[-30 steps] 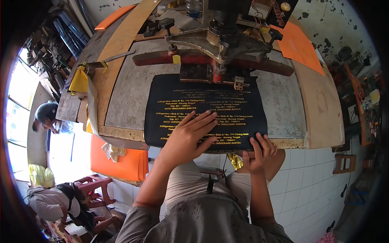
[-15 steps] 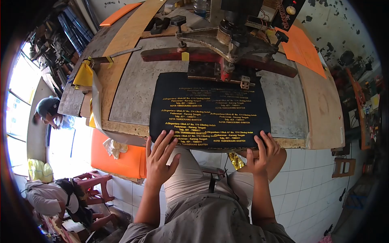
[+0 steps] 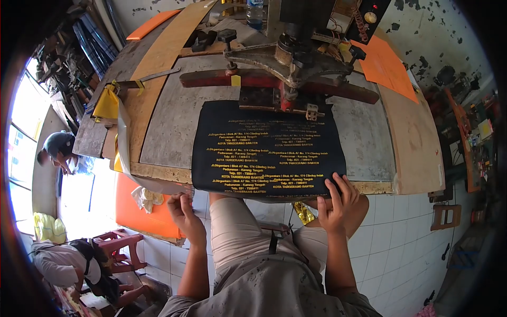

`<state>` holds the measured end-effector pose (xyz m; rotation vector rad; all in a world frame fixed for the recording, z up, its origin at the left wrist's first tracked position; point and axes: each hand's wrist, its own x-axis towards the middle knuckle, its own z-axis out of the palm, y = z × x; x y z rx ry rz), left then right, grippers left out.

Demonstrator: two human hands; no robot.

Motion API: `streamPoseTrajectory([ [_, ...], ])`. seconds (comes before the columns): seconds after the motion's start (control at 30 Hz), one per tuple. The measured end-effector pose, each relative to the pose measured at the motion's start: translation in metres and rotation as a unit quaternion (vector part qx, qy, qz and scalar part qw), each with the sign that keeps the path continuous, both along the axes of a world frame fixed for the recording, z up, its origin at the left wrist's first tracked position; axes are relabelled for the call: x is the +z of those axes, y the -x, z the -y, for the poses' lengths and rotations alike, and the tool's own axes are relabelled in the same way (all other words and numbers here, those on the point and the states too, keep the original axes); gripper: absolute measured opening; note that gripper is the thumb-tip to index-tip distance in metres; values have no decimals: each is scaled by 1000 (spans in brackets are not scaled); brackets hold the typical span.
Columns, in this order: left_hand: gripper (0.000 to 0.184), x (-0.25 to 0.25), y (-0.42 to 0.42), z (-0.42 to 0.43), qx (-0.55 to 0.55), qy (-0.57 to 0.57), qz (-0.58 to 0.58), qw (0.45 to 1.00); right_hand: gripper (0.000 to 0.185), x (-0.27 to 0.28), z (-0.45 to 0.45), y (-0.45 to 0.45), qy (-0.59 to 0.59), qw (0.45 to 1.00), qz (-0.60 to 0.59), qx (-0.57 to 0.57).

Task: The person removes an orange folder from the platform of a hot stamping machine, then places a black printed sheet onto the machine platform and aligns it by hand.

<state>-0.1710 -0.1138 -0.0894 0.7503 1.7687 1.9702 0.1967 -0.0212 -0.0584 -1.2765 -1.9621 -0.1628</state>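
Observation:
A black sheet (image 3: 253,158) printed with repeated gold address lines lies on the press bed, its far edge under the press head (image 3: 264,98). My right hand (image 3: 339,206) rests with spread fingers on the sheet's near right corner. My left hand (image 3: 187,216) is off the sheet, just beyond its near left corner. Its thumb and fingers are pinched together at the near edge of a pale foil strip (image 3: 153,178); the exact grip is partly hidden. This strip runs down from a yellow foil piece (image 3: 107,103) at the table's left side.
Orange sheets (image 3: 383,71) lie at the back right, and another orange stack (image 3: 142,211) is below the table's left edge. A metal ruler (image 3: 161,74) and a water bottle (image 3: 254,13) are on the table. Two other people are at the left, near a red stool (image 3: 121,248).
My left hand has lifted off the black sheet, moved left and closed into a pinch. The right hand stays at the sheet's right corner. The view has shifted slightly.

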Motion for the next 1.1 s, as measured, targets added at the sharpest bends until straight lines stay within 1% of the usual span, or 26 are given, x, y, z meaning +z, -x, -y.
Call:
streamPoseTrajectory([
  [0.07, 26, 16, -16, -9, -22, 26, 54, 998, 40, 1, 0, 0, 2, 1000, 2, 1],
  [0.13, 21, 13, -13, -5, -116, 36, -4, 993, 40, 3, 1, 0, 11, 1000, -1, 2],
  [0.2, 17, 5, -6, 1, -210, 45, -61, 975, 41, 9, 3, 1, 27, 1000, -10, 2],
  [0.23, 17, 6, 0, 4, -210, 63, -48, 975, 41, 13, 4, 1, 37, 999, 9, -6],
  [0.3, 15, 12, 6, 14, -227, 49, -33, 972, 43, 25, 5, 2, 53, 997, 45, -23],
  [0.33, 15, 23, 7, 17, -237, 41, -26, 970, 44, 31, 5, 2, 69, 996, 55, -28],
  [0.37, 22, 39, 3, 15, -225, 33, -24, 974, 45, 39, 4, 3, 86, 994, 64, -33],
  [0.43, 33, 68, -7, 3, -172, 12, -84, 982, 46, 55, 2, 6, 119, 989, 86, -34],
  [0.5, 42, 86, -1, -14, -140, 24, -130, 981, 48, 67, -3, 11, 149, 982, 111, -25],
  [0.57, 51, 100, 15, -33, -134, 71, -163, 975, 49, 71, -11, 17, 163, 981, 106, -2],
  [0.67, 47, 127, 20, -66, -109, 140, -207, 962, 52, 78, -27, 29, 172, 977, 123, 11],
  [0.8, 30, 131, 32, -92, -124, 210, -346, 906, 57, 78, -51, 37, 169, 972, 163, 4],
  [0.83, 24, 129, 31, -97, -95, 204, -388, 894, 58, 79, -57, 37, 172, 971, 166, 8],
  [0.93, 25, 123, 38, -104, -108, 210, -423, 875, 60, 77, -70, 37, 166, 973, 160, 20],
  [1.03, 23, 127, 39, -105, -126, 229, -363, 894, 56, 75, -73, 38, 136, 985, 106, 15],
  [1.1, 22, 124, 34, -101, -101, 245, -366, 892, 52, 81, -63, 41, 119, 992, 51, -1],
])
